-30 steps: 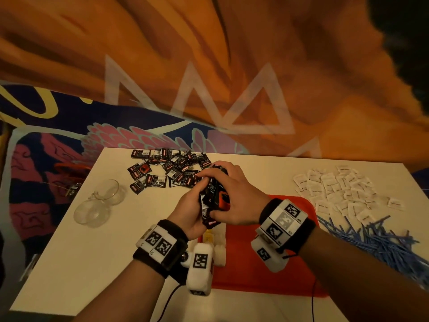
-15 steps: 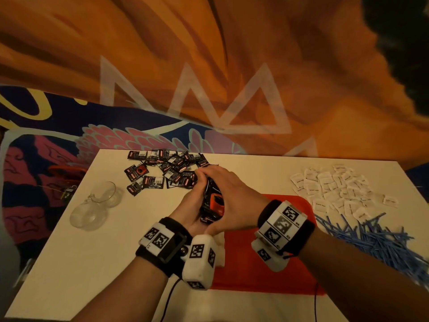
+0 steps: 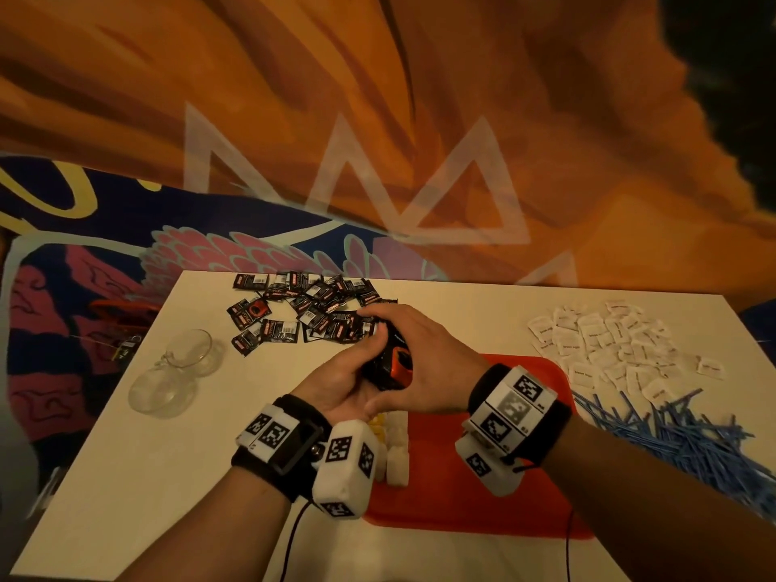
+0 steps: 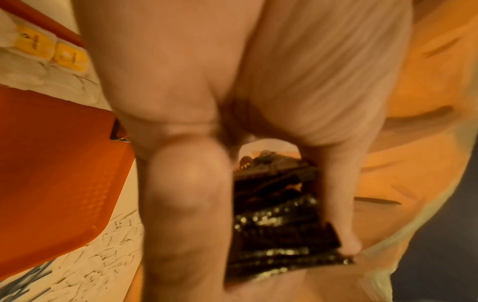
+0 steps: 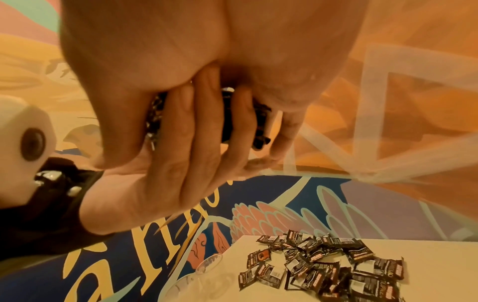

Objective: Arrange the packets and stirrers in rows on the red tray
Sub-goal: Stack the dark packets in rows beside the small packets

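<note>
Both hands have pressed closer together, squaring a stack of dark packets (image 3: 388, 361) above the red tray (image 3: 445, 497); I'm seeing left hand (image 3: 336, 380) and right hand (image 3: 424, 363) clasping it. Left wrist is showing fingers (image 4: 333, 194) pinching the stack's edge; slippery foil could fan out. Right wrist alone is revealing loose packets (image 5: 331, 267) below the fingers on the desk (image 5: 426, 251).
</note>
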`<state>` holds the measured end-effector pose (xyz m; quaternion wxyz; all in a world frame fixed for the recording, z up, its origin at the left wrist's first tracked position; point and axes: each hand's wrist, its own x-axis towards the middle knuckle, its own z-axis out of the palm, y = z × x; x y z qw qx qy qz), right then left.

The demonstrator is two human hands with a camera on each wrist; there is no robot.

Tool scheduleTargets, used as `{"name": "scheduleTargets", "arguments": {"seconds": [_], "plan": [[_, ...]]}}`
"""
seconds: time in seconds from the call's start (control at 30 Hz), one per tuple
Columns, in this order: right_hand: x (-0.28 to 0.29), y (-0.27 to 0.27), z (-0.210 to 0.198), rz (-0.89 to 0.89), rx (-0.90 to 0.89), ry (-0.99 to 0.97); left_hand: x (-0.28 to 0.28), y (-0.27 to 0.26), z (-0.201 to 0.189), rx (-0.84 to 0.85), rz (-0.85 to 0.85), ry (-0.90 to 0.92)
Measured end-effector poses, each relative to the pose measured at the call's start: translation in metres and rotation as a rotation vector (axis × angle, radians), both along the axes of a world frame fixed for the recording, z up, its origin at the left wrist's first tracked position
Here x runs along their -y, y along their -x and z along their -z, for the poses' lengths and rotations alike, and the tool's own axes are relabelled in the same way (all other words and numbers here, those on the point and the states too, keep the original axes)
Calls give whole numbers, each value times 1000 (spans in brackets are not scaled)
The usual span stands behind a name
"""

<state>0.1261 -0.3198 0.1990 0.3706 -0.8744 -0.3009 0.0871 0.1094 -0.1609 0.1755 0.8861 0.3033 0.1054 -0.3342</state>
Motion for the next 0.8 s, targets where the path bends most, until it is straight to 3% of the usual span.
{"name": "scheduleTargets", "arguments": {"seconds": [0.2,0.47,0.6,0.8], "plan": [[6,-4,-9,-65,-102,-20,-4,0,-4,48,64,-82],[21,-24,-15,184,-399,-468,-11,5,-5,83,251,-133],[25,-28,-15,251,-342,-409,-12,5,-8,97,308,-142],[26,-31,-18,262,-486,-442,-13,7,-7,120,314,-149]]}}
